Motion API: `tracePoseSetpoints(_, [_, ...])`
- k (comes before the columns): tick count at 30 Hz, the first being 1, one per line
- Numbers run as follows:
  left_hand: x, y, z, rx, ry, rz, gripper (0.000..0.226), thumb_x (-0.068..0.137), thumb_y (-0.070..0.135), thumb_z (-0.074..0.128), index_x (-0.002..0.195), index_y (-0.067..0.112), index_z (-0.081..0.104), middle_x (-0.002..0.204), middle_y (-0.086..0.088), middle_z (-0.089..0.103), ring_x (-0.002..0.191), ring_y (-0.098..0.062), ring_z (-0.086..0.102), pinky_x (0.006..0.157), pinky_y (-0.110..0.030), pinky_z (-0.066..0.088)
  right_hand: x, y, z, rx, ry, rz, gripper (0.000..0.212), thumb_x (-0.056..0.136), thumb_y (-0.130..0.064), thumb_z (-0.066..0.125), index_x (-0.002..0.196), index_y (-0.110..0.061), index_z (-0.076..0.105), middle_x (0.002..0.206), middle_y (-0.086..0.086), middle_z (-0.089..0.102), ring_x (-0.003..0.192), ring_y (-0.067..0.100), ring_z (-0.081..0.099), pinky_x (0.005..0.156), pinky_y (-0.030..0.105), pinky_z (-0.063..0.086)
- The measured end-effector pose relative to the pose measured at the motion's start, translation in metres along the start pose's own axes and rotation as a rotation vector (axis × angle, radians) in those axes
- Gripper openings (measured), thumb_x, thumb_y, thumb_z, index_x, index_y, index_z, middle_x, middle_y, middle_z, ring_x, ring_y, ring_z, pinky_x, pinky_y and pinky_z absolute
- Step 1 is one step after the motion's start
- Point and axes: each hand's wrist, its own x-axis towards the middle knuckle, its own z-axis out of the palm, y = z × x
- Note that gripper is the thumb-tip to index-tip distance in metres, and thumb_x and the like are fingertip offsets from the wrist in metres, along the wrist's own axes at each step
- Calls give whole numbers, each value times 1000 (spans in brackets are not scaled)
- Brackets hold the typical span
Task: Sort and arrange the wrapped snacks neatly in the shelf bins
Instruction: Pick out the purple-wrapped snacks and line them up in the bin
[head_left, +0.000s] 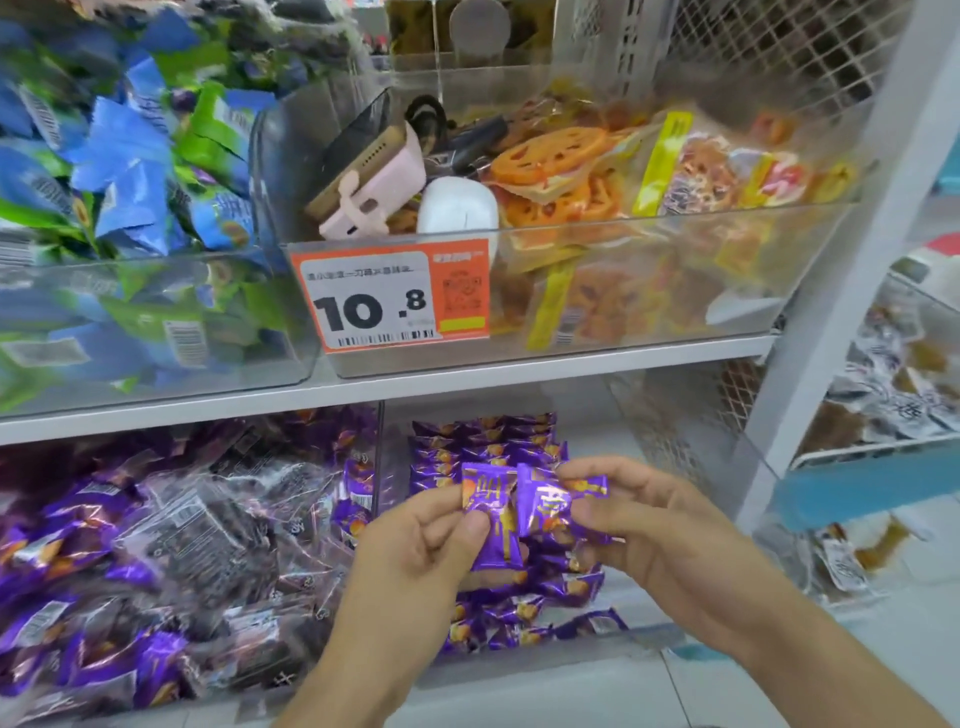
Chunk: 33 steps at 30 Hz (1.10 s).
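Both hands are up over the lower right bin, each pinching purple wrapped snacks. The left hand has its thumb and fingers clamped on one purple packet. The right hand pinches what looks like two or three more, hard to count with the blur. Just under the fingers sit neat rows of purple snacks. Above, a price tag reads 10.8.

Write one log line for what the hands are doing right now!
left hand: pinches purple snack packet | right hand: pinches second purple packet | place: over lower right bin
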Motion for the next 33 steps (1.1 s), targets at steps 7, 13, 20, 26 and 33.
tracePoseSetpoints(7, [1, -1, 7, -69, -16, -26, 19, 79, 7, 69, 98, 7, 73, 85, -13, 76, 71, -22, 74, 64, -31, 61, -6, -4, -5, -168, -39, -24, 39, 66, -3, 84, 102, -5, 71, 102, 24, 73, 83, 28, 66, 69, 30, 53])
tracePoseSetpoints(13, [-1, -2, 9, -88, 8, -3, 21, 89, 22, 60, 94, 13, 78, 87, -17, 75, 74, -35, 71, 69, -38, 61, -12, -9, -3, -286, -35, -47, 26, 73, -8, 79, 99, -10, 76, 101, 16, 75, 81, 20, 66, 70, 28, 54])
tracePoseSetpoints(20, [-4, 0, 3, -128, 40, 5, 22, 87, 17, 63, 107, 12, 73, 93, -22, 72, 66, -29, 70, 77, -43, 59, -10, -7, -7, -297, 29, -73, 37, 69, -7, 87, 103, -7, 73, 102, 15, 75, 83, 22, 70, 70, 25, 56])
tracePoseSetpoints(26, [-3, 1, 0, -105, 24, -12, 23, 91, 6, 60, 101, 19, 77, 90, -16, 74, 76, -33, 69, 70, -36, 57, -4, -3, -8, -120, -14, -99, 35, 69, -11, 80, 104, -7, 75, 106, 25, 71, 90, 36, 67, 88, 48, 54])
tracePoseSetpoints(33, [-3, -2, 0, -24, 0, 10, 21, 81, 10, 72, 102, 16, 72, 80, -13, 74, 64, -32, 66, 62, -30, 54, -3, 1, -5, -427, -72, -183, 55, 75, -4, 67, 123, -32, 61, 92, 19, 63, 77, 20, 57, 72, 35, 51])
